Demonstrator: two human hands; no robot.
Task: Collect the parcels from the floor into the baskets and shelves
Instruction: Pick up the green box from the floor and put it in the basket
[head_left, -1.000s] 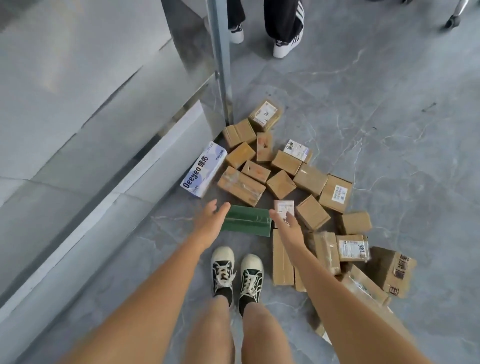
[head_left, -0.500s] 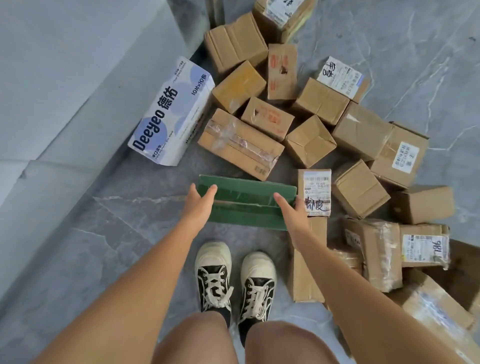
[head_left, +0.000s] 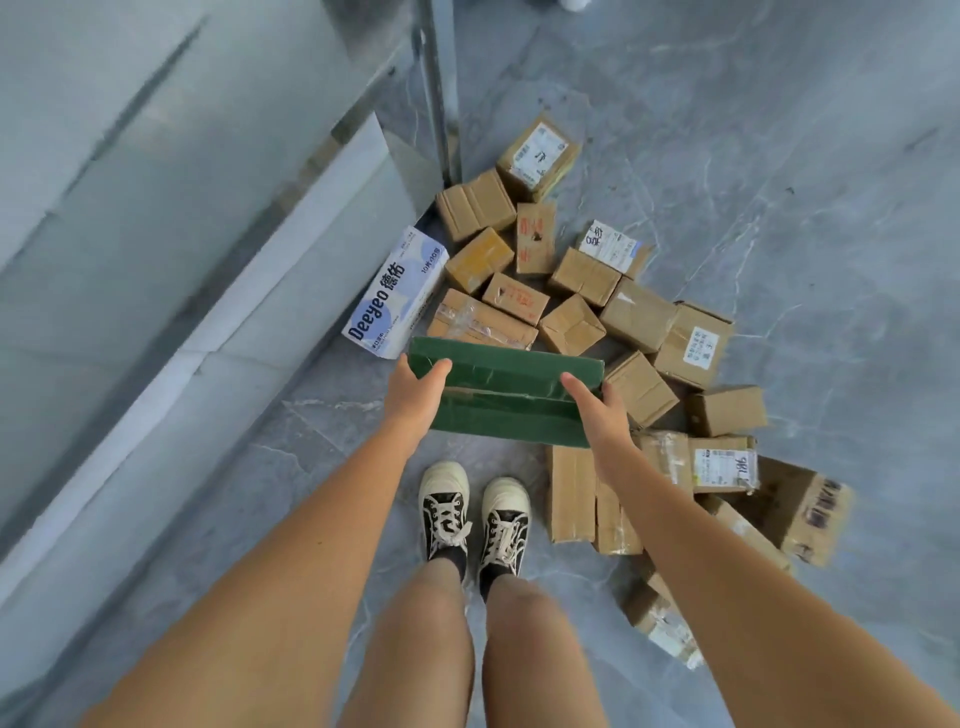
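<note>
Green box: a flat green carton (head_left: 511, 397) is held between both hands, above the grey floor (head_left: 779, 156) and in front of the parcel heap.
Left hand: the left hand (head_left: 415, 387) grips the carton's left end, thumb curled over the top face, the other fingers hidden under it.
Right hand: the right hand (head_left: 597, 410) grips the right end likewise, thumb on top, fingers wrapped below.
Writing: left of the heap lies a white-and-blue pack (head_left: 397, 293) printed "Deeyeo" with Chinese characters and "10"; a brown box (head_left: 693, 345) carries a white label too small to read; another (head_left: 722, 465) shows handwritten digits I cannot make out.
Heap: brown cardboard parcels (head_left: 571, 291) lie jumbled and touching one another, from the metal post (head_left: 441, 93) at the top down past the right forearm.
Obstruction: the carton hides part of a taped parcel (head_left: 480, 322) behind it.
Feet: two laced shoes (head_left: 472, 512) stand just beside a long flat parcel (head_left: 571, 493).
</note>
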